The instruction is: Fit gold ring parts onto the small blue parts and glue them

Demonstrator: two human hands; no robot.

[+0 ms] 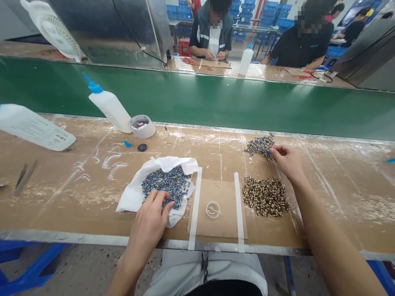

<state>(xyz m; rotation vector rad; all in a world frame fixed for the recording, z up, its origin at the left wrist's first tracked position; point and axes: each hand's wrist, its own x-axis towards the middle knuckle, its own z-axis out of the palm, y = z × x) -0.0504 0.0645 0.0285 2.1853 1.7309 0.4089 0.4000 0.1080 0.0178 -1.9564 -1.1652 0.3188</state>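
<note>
My left hand point(153, 216) reaches into a heap of small blue-and-yellow parts point(169, 181) lying on crumpled white paper point(131, 196). Its fingers are curled down with the thumb close to them; whatever lies between the tips is hidden. At the right, my right hand point(288, 162) pinches thumb and forefinger together at the edge of a smaller pile of blue-and-yellow parts point(261, 146). What it holds is too small to make out. Nearer me is a pile of dark brown-and-gold ring-like pieces point(265, 196). Between my hands, a small clear round dish point(212, 209) contains a thin bent wire-like piece.
The dish sits on a cardboard sheet point(222, 228) edged by white tape strips. Left stand a blue-tipped bottle point(111, 109), a tape roll point(143, 127), a black cap point(142, 147), a lying white bottle point(33, 127) and tweezers point(26, 176). Co-workers sit beyond the green belt point(200, 98).
</note>
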